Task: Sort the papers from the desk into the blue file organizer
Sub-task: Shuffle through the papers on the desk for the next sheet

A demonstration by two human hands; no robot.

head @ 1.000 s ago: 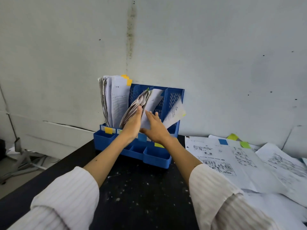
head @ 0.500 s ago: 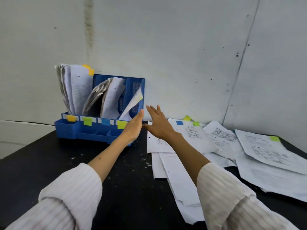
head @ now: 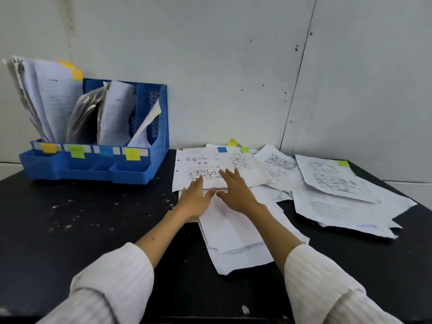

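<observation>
**Both hands on the next sheet, nothing lifted yet**

The step in hand looks like choosing the next paper. The left hand [head: 196, 198] and right hand [head: 234, 192] lie flat, side by side, on the near edge of the top sheet [head: 217, 168], a printed page with a blue tag [head: 222, 149] at its far edge. Each grip is open: fingers straight and spread, pressing on paper, holding nothing.

The loose papers [head: 332, 183] lie overlapped across the right half of the worktop [head: 81, 230], reaching toward its back right corner; some carry green or yellow tags. The blue file organizer [head: 149, 160] stands at the back left against the wall, well apart from the pile. Its four slots hold upright sheets, the leftmost fullest, and its front rail bears orange, green, blue and yellow labels.

The next move, I judge, calls for working a fingertip under the sheet's edge to separate it from the pile, then carrying it to the slot behind the blue label [head: 106, 150]. The sheets below may drag along.
</observation>
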